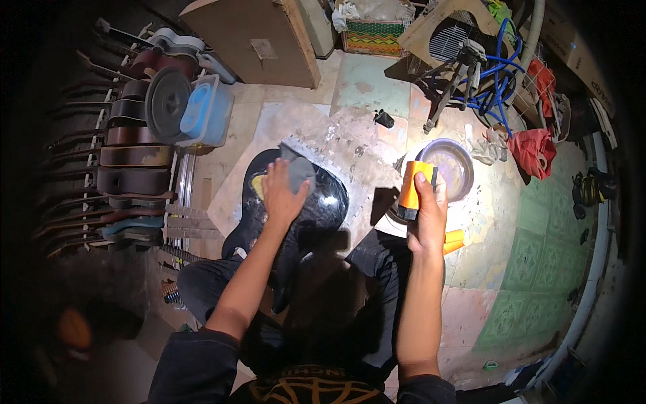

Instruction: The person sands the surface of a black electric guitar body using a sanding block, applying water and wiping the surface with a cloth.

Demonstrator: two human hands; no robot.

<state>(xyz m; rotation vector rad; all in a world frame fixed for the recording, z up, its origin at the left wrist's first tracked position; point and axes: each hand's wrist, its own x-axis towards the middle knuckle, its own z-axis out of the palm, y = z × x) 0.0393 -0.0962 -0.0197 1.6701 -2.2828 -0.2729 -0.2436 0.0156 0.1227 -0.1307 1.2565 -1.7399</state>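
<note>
Lettering on dk. shirt, lower ctr., & cardboard box, upper rt.

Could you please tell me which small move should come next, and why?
Perhaps the right hand should bring its orange-and-black block over to the black guitar body: the block is held off to its right, while the left hand lies over the body.
</note>
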